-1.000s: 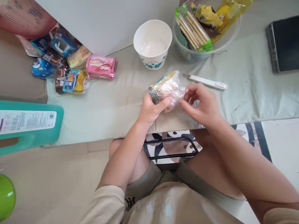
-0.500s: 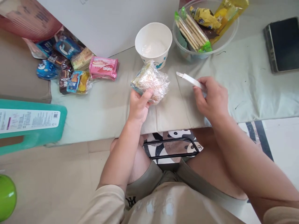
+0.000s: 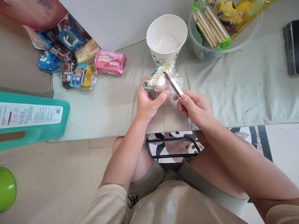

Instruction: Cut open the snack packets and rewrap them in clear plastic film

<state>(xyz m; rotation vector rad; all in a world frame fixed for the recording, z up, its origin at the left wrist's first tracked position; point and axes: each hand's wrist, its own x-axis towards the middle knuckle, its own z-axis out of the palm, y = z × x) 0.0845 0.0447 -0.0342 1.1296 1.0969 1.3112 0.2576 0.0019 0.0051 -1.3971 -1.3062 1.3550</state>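
My left hand (image 3: 149, 102) is closed around a snack in a clear, crinkled plastic wrapper (image 3: 158, 79), held over the cloth-covered surface. A white-handled utility knife (image 3: 175, 87) is gripped in my right hand (image 3: 195, 107), its narrow dark blade slanting up and left across the wrapper's right side. Whether the blade touches the plastic I cannot tell. Just behind the snack stands a white paper cup (image 3: 167, 37) with a blue-green print, and no contents show inside it.
Packaged snacks lie at the left, among them a pink wafer packet (image 3: 110, 62). A clear plastic bowl (image 3: 247, 42) of wrapped snacks stands back right, near a dark phone-like device (image 3: 293, 48). A green jug (image 3: 46, 133) juts in at the left edge.
My right hand has brought the knife left, from beside the snack to over its wrapper, with the blade side turned up. The view has shifted a little.
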